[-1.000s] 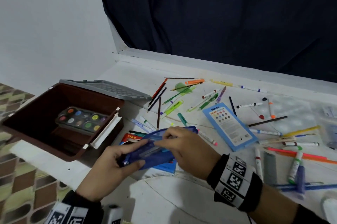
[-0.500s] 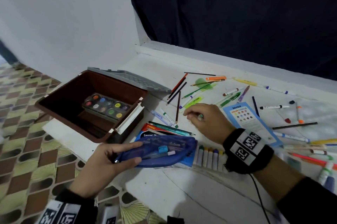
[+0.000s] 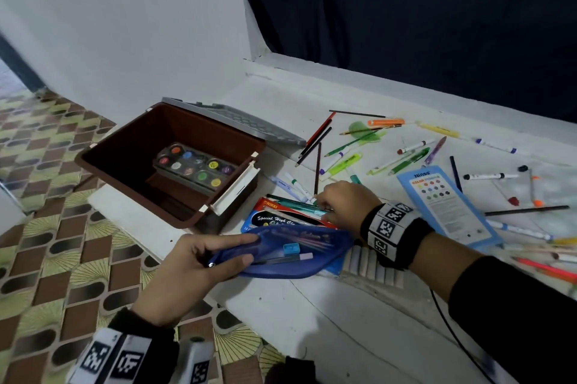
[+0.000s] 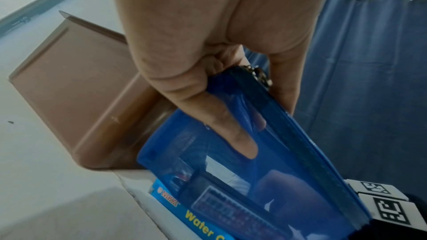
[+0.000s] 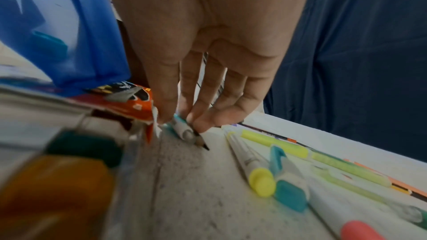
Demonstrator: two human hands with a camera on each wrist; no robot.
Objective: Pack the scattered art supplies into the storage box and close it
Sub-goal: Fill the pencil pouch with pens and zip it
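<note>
We are working on a white ledge (image 3: 327, 315) strewn with markers and pencils, with the brown storage box (image 3: 131, 146) standing open at its left end, the grey lid (image 3: 246, 121) tipped back behind it. Inside the box lies a watercolour palette (image 3: 195, 166); nothing else seems packed yet, so we judge the task barely begun.

Next in size is the blue zip pouch (image 3: 290, 254), held just above the Nikki water-colour box (image 3: 274, 218) near the ledge's front edge. Our left hand (image 3: 187, 271) grips its zipper end, thumb on top and fingers curled beneath, the mouth turned toward our right hand (image 3: 340, 205).

The right hand's fingertips (image 5: 201, 123) are pressed together on a small bundle: a teal-and-white pen (image 5: 182, 129) and a dark pencil (image 5: 202, 143), both touching the ledge.

To do this step well, we should roll the two together under the fingertips before lifting, so neither slips free. We keep the pouch mouth gaping and level, feed the points in first, and take only what the pinch can hold. The loose markers just beside can wait for another pass.
</note>
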